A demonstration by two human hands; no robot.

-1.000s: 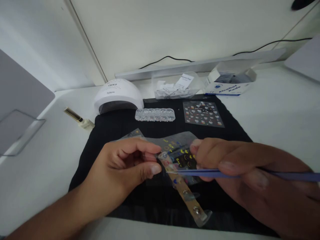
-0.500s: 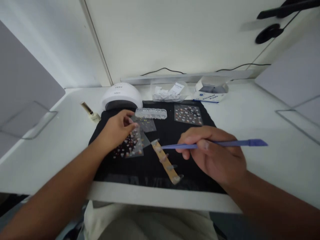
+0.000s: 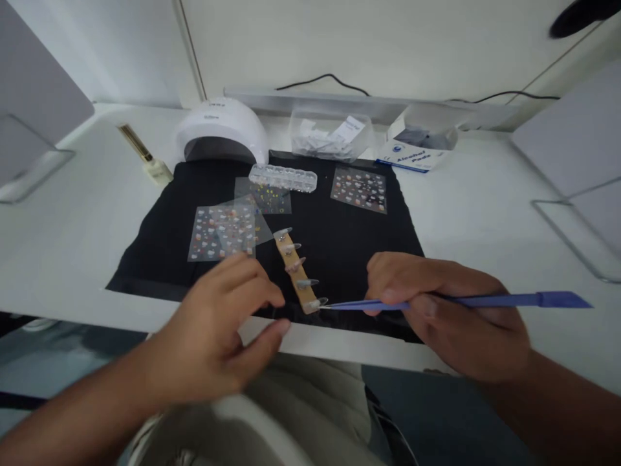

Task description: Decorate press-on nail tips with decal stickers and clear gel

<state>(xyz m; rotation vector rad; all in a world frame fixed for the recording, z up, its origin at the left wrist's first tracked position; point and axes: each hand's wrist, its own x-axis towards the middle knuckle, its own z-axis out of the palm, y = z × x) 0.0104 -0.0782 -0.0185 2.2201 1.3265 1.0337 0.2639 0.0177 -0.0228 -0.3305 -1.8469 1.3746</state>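
Note:
My right hand (image 3: 451,307) grips a pair of purple tweezers (image 3: 504,299), held level with the points to the left. Their tips meet the nearest clear nail tip (image 3: 317,303) on a narrow wooden strip (image 3: 301,289); whether they touch it I cannot tell. Several clear nail tips are fixed along this strip, which slants on a black mat (image 3: 349,259). To the strip's left, my left hand (image 3: 228,330) hovers by the mat's front edge, thumb and forefinger apart with nothing between them. Behind it, nail sticker sheets (image 3: 220,233) overlap on the mat.
A white nail lamp (image 3: 220,126) stands at the back left beside a polish bottle (image 3: 158,171). Behind the mat are a clear tub of packets (image 3: 330,139) and an alcohol pads box (image 3: 414,155). A clear compartment case (image 3: 284,178) and another sticker sheet (image 3: 359,189) lie on the mat.
My left hand has left the sticker sheets and come nearer the front edge. The tweezers' tips have shifted from the strip's far end to its near end. The view has tilted down.

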